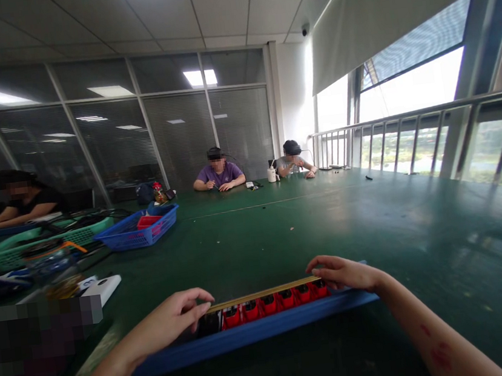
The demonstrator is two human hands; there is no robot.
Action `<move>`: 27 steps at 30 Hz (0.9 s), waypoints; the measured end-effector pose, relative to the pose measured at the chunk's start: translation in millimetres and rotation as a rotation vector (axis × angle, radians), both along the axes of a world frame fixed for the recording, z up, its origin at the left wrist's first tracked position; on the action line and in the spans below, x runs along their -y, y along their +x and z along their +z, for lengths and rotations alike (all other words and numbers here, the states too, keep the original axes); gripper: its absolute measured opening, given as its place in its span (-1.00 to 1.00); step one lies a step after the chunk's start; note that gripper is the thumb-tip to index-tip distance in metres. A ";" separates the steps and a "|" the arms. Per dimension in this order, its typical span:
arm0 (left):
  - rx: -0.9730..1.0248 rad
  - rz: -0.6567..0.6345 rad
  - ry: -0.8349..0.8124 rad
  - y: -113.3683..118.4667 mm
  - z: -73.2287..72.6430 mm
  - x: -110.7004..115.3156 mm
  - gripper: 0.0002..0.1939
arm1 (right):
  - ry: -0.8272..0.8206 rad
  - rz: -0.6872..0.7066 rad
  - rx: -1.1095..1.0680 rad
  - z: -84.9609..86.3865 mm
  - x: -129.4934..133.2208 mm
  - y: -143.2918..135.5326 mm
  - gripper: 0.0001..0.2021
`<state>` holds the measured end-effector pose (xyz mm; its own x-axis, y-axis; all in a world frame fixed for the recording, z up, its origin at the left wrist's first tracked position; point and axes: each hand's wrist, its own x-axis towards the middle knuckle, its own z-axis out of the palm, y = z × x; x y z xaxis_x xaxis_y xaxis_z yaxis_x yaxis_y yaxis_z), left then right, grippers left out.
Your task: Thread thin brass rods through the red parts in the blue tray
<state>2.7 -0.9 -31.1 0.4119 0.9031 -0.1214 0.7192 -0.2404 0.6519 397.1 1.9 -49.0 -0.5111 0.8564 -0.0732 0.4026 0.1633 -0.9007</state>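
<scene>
A long blue tray (259, 331) lies on the table in front of me, slightly tilted across the view. Several red pieces with black tops (268, 305) stand in a row inside it, and a black item (210, 323) sits at the row's left end. Along the row's far side runs a long thin yellowish strip (264, 293); its exact kind is unclear. My left hand (186, 310) pinches the strip's left end between thumb and fingers. At the other end, my right hand (340, 273) has its fingertips closed on the strip, with the palm above the tray's right part.
Left of me are a blue basket (136, 237) holding a red box, a green basket (7, 251) with dark cables, a jar (55, 273) and a white device (108, 288). Across the green table (257, 236) sit two people, with another person at far left. Windows and a railing stand right.
</scene>
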 end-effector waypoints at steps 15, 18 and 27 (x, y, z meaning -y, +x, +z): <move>0.005 -0.021 -0.039 -4.5 -1.3 -2.9 -0.49 | 0.061 0.010 0.009 -1.8 -1.5 -1.2 -0.62; 0.000 -0.009 -0.082 -9.2 0.9 -1.4 -0.49 | 0.067 0.010 0.033 0.2 0.1 0.4 -0.59; -0.037 -0.022 -0.037 -19.3 2.5 -2.7 -0.60 | 0.104 -0.030 0.066 -0.4 -3.8 6.7 -0.57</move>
